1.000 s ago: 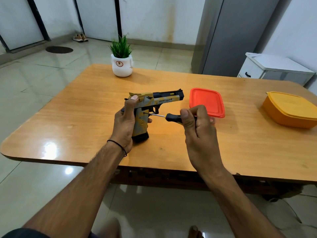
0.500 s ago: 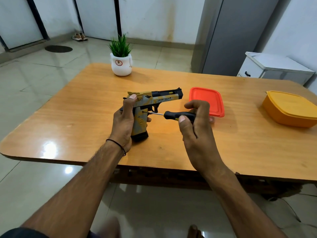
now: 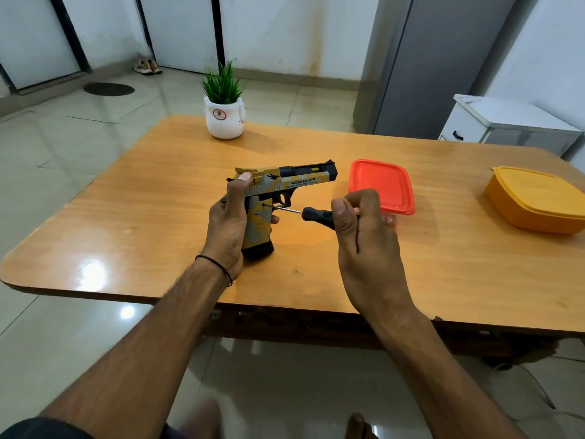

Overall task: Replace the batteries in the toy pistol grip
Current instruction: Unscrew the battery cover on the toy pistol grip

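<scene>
Two bare hands work over a wooden table (image 3: pixel 152 198), seen from above and behind. The left hand (image 3: pixel 226 228) grasps a yellow, grey and black toy pistol (image 3: pixel 286 182). Its palm wraps the back of the grip, the thumb rests up on the rear of the slide, and the fingertips curl round the front of the grip. The pistol stands upright with its black base down at the tabletop and its barrel pointing to three o'clock.

The right hand (image 3: pixel 364 248) sits at four o'clock from the pistol, with its fingers clenched round the black handle of a small screwdriver (image 3: pixel 316 213). The thin metal shaft runs toward nine o'clock, and its tip meets the side of the grip, just behind the trigger.

At three o'clock from the pistol, just beyond the right hand, lies a red lidded container (image 3: pixel 384 182). Farther out at three o'clock sits an orange lidded box (image 3: pixel 538 201). At twelve o'clock, near the far edge, stands a white pot holding a green plant (image 3: pixel 224 117).
</scene>
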